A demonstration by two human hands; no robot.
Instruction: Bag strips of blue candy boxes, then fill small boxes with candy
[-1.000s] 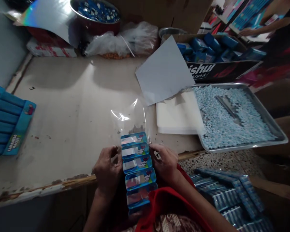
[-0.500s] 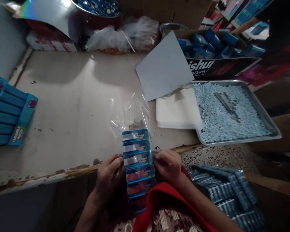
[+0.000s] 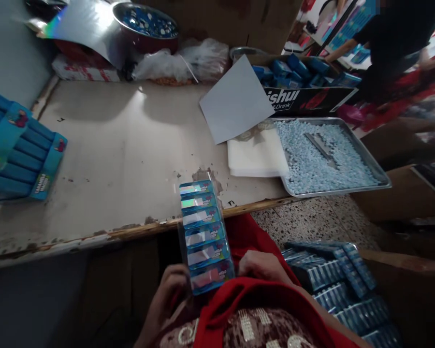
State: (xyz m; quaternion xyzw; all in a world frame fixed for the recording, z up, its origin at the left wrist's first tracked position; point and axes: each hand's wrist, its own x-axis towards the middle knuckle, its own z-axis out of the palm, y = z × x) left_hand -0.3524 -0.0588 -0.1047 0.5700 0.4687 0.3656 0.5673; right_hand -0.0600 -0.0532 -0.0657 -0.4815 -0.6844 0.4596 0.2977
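Observation:
A row of several small blue candy boxes [image 3: 205,237] in a clear plastic bag leans over the table's front edge toward my lap. The boxes' fronts show "caramelo macizo" lettering. My left hand [image 3: 174,290], fingers curled, is at the lower left end of the row, closed on the bag's edge. On the opposite side my right hand [image 3: 263,266] is closed by the lowest box, with its fingertips partly hidden. A red apron strap [image 3: 235,285] crosses just below the boxes.
Blue packs [image 3: 29,150] stand at left. White sheets [image 3: 257,154], a grey card [image 3: 237,101] and a metal tray [image 3: 348,192] of pale blue candies with tongs lie at right. Wrapped packs [image 3: 337,280] are stacked low right. A carton [image 3: 308,99] holds blue boxes; a person works beyond.
The row of boxes has slid down and toward me over the table edge. Both hands have moved from its sides down to its near end. The view has shifted slightly.

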